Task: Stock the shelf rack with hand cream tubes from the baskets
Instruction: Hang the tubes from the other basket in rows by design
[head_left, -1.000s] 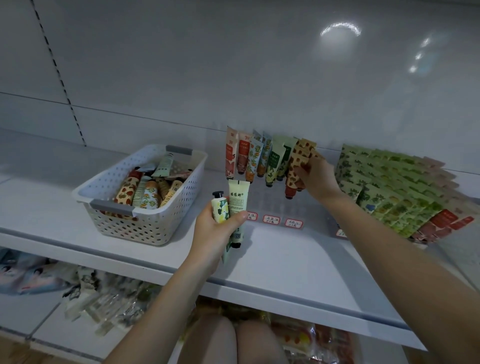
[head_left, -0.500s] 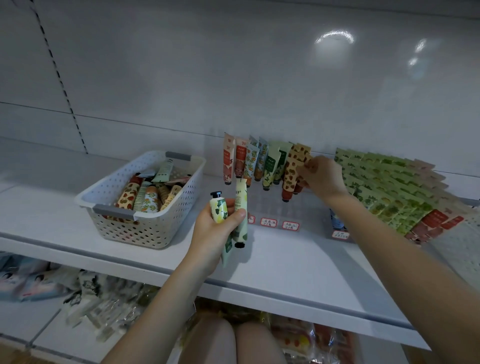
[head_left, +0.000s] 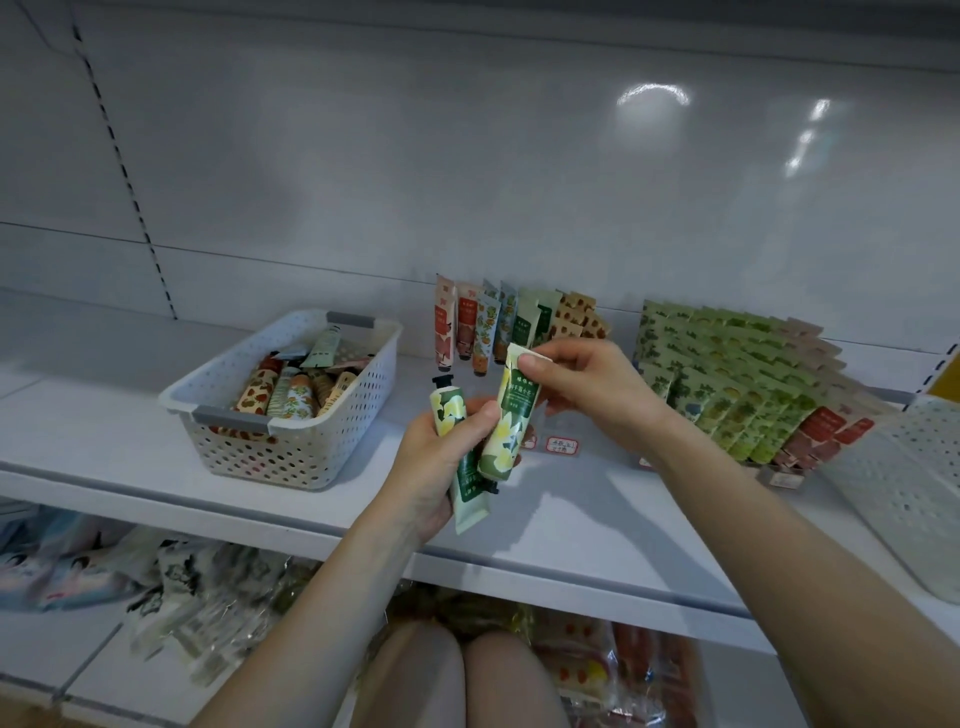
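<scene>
Nearest the camera, the person's bare knees (head_left: 457, 675) showed below a lower shelf of clear-wrapped packets (head_left: 171, 582). Above these lay the white metal shelf (head_left: 597, 519), and both hands met just over its front edge, near the middle.

The left hand (head_left: 431, 473) had its fingers curled round two hand cream tubes. One was a small leaf-printed yellow tube with a black cap (head_left: 448, 413), pointing up. The other was a dark green tube with a pale flat end (head_left: 470, 496), pointing down. The right hand (head_left: 592, 397) pinched, between thumb and forefinger, only the flat crimped top of a pale green plastic tube printed with yellow flowers (head_left: 511, 415). That tube's lower end lay against the left hand; whether the left thumb also pressed it could not be told.

Drawing the flowered tube away could loosen the left hand's hold, and a freed tube would likely drop past the front edge onto the packets below. A pinch at the thin crimp alone also gives little control, so the tube might swing.

Further back, toward the shelf's left end, a white perforated plastic basket with grey handles (head_left: 291, 452) held more tubes in a jumble. Along the back edge stood a row of upright printed tubes (head_left: 498, 327), leaning on one another, with fanned green sachets (head_left: 727, 374) to their right. A swinging tube brushing that row could topple several at once.
</scene>
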